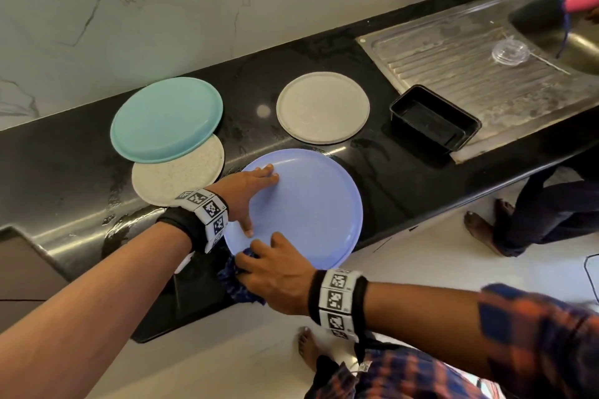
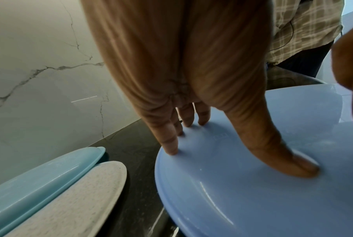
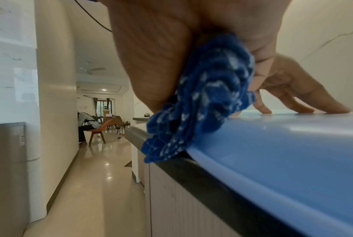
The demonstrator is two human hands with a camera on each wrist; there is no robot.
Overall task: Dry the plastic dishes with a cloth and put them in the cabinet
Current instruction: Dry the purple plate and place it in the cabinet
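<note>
On my left the teal plate (image 1: 167, 118) overlapped a speckled plate (image 1: 178, 176) on the black counter (image 1: 64, 165). My left hand (image 1: 241, 191) lay with straight fingers pressing the blue plate (image 1: 311, 204), which sat upside down and overhung the counter's front edge. My right hand (image 1: 275, 278) clutched the bunched blue cloth (image 3: 202, 102) at the near rim. I judged the plate light, stiff and slick when wet; the overhanging rim seemed the surest hold.
</note>
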